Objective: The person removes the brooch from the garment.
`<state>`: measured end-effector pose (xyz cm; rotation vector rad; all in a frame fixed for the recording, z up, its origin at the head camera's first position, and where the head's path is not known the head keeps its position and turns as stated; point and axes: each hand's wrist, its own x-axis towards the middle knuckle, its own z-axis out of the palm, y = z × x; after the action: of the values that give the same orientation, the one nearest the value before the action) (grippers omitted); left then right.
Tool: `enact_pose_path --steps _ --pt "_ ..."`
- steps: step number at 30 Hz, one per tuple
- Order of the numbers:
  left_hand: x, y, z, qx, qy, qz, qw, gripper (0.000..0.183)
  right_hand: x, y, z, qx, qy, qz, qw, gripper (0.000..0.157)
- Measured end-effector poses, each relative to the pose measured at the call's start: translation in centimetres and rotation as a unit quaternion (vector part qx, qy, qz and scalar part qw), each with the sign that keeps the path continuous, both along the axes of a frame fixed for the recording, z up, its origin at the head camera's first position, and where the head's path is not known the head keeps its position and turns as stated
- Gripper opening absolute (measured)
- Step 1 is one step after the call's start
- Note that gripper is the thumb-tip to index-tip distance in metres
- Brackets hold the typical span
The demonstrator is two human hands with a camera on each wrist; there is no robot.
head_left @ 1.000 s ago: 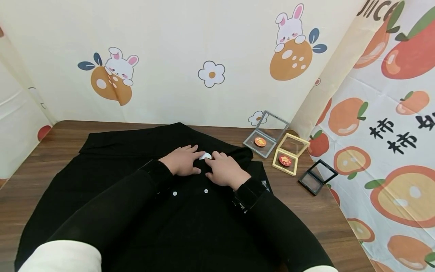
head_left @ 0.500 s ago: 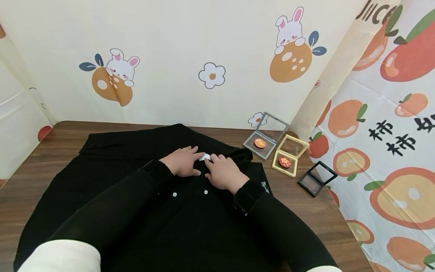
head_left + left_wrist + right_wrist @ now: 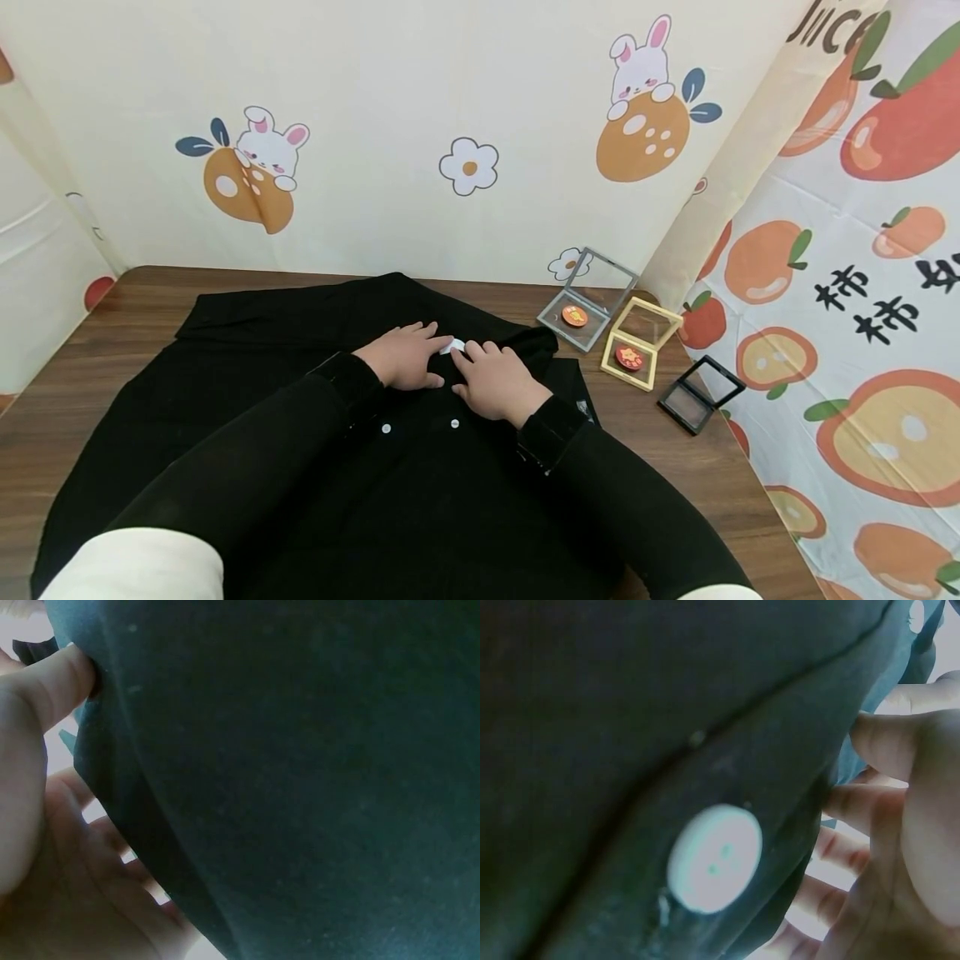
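- The left hand [image 3: 401, 357] and the right hand [image 3: 497, 382] lie side by side on a black button-up cloth garment [image 3: 300, 400] spread over the brown wooden counter [image 3: 675, 450].
- Both hands pinch a small white badge-like piece [image 3: 453, 344] between their fingertips, at the garment's upper part.
- Two white round buttons [image 3: 454, 423] sit just below the hands.
- To the right of the right hand stand three open square cases: a grey case [image 3: 592, 293] with an orange round pin [image 3: 574, 316] inside, a cream case [image 3: 642, 343] with a red round pin [image 3: 628, 357] inside, and a black case [image 3: 701, 392].
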<state>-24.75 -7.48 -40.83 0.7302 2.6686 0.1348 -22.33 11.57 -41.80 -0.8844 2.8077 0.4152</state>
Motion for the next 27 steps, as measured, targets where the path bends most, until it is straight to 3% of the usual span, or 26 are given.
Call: enact_pose_path --steps 14,27 --pt "0.10 0.02 -0.04 0.000 0.009 -0.006 0.9999 0.076 0.25 0.15 0.04 -0.015 -0.003 -0.012 1.000 0.067" --pt "-0.18 -0.29 -0.28 0.001 0.020 -0.016 0.9997 0.076 0.34 0.13 0.43 -0.045 -0.034 -0.035 0.998 0.069"
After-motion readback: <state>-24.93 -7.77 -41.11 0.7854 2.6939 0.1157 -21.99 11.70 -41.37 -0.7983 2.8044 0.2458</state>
